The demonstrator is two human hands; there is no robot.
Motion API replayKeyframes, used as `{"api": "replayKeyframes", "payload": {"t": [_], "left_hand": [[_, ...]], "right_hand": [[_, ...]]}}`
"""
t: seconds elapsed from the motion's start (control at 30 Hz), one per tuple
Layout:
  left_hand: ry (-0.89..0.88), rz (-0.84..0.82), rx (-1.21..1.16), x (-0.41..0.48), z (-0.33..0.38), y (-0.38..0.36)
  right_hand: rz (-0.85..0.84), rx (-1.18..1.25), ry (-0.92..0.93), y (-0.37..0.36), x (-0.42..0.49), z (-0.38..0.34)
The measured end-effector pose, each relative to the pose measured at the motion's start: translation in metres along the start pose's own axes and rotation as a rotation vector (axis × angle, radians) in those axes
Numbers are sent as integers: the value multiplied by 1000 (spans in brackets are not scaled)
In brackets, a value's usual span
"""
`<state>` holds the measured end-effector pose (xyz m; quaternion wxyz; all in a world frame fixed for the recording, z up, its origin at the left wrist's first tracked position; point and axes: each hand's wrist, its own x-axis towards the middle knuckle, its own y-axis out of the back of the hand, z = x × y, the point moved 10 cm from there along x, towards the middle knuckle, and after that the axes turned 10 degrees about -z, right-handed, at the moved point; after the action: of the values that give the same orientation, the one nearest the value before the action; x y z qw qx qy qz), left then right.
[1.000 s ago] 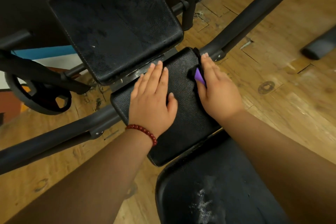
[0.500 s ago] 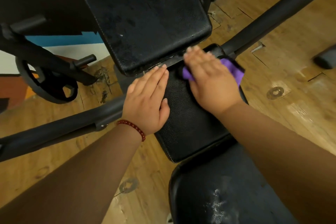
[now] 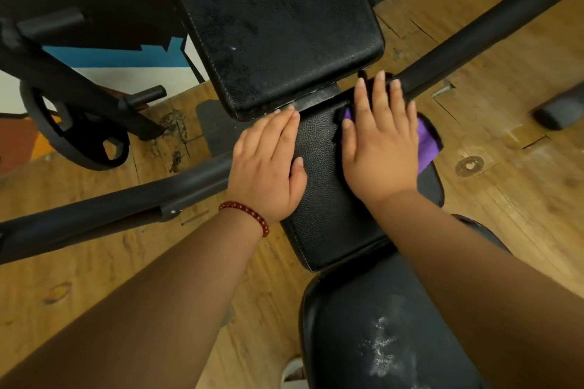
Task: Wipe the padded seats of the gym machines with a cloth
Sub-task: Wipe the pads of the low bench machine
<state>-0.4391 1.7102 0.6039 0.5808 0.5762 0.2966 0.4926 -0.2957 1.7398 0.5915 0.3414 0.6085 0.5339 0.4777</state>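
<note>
Cloth [image 3: 427, 143] under the right hand [image 3: 380, 148]: purple. Seat pad [image 3: 325, 199] beneath the cloth: black, pebbled grain, pale stitching along the wrist-side edge. Back pad [image 3: 278, 25] beyond the fingertips: black with dull grey smears. Bracelet [image 3: 245, 211] on the left wrist: dark red beads. Floor [image 3: 505, 215]: tan wood grain.

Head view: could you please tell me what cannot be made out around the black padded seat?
Purple cloth, head view: mostly hidden under the right hand.
Small black padded seat, head view: left side covered by the left hand.
Scuffed black near pad, head view: cut by bottom edge.
</note>
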Motion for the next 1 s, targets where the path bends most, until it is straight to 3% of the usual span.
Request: {"api": "replayKeyframes", "payload": {"t": [0.07, 0.2, 0.4, 0.5, 0.6, 0.7, 0.77, 0.87, 1.0], "left_hand": [[48, 3, -82, -4, -5, 2], [263, 22, -297, -45, -37, 6], [375, 9, -342, -96, -67, 10], [338, 54, -351, -87, -58, 27], [185, 40, -264, -62, -20, 36], [109, -109, -192, -39, 12, 15], [201, -182, -167, -33, 9, -5], [355, -151, -155, -34, 1, -13], [534, -90, -334, -40, -8, -17]], "right_hand": [[-35, 9, 30, -7, -7, -24], [-86, 41, 266, -21, -31, -83], [-154, 140, 449, -28, -42, -127], [-169, 402, 391, -12, -39, -109], [-26, 342, 310, 5, -38, -73], [7, 355, 151, -1, -35, -31], [-14, 401, 109, -7, -36, -20], [-12, 369, 147, -8, -38, -23], [-18, 274, 175, -10, -40, -28]]}}
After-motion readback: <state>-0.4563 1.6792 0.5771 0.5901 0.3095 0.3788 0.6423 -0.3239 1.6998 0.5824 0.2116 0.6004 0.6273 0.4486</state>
